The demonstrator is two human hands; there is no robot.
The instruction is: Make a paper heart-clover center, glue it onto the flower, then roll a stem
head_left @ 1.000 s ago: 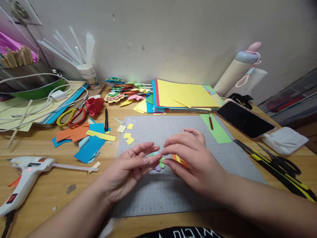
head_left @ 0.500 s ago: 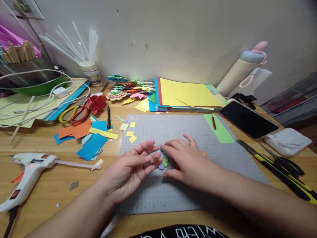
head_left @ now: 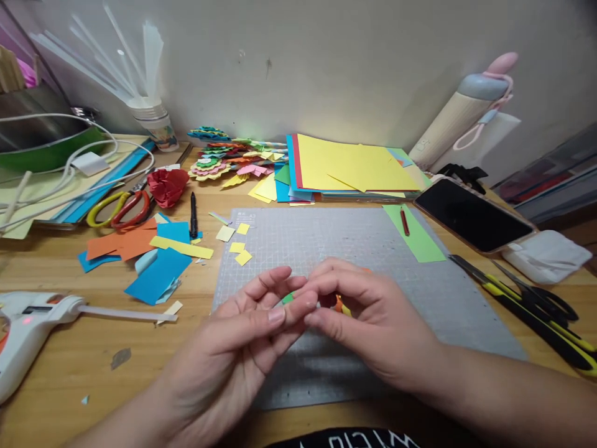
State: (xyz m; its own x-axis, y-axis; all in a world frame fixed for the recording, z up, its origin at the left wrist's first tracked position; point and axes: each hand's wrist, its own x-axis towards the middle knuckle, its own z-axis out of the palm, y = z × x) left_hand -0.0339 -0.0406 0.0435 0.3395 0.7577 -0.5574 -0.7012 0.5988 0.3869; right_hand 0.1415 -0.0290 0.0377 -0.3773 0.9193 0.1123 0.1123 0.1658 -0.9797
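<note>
My left hand (head_left: 252, 330), palm turned up and fingers curled, meets my right hand (head_left: 354, 305) above the grey cutting mat (head_left: 289, 242). The fingertips of both hands are pressed close together, and whatever lies between them is mostly hidden. A bit of green paper (head_left: 288, 298) peeks out behind the left fingers. Under the right hand's fingers, orange and yellow paper pieces (head_left: 344, 306) show in part; I cannot tell whether they are held or lie on the mat.
Several small yellow squares (head_left: 243, 257) lie on the mat's left side. Orange and blue scraps (head_left: 158, 274), a glue gun (head_left: 41, 330) and scissors (head_left: 121, 208) are further left. A green strip (head_left: 415, 236) with a red pencil, a phone (head_left: 473, 214) and a cutter (head_left: 527, 317) lie right.
My right hand has lifted off the colourful paper piece on the mat and its fingers have closed against my left fingertips. The left fingers have drawn in. The view has shifted slightly.
</note>
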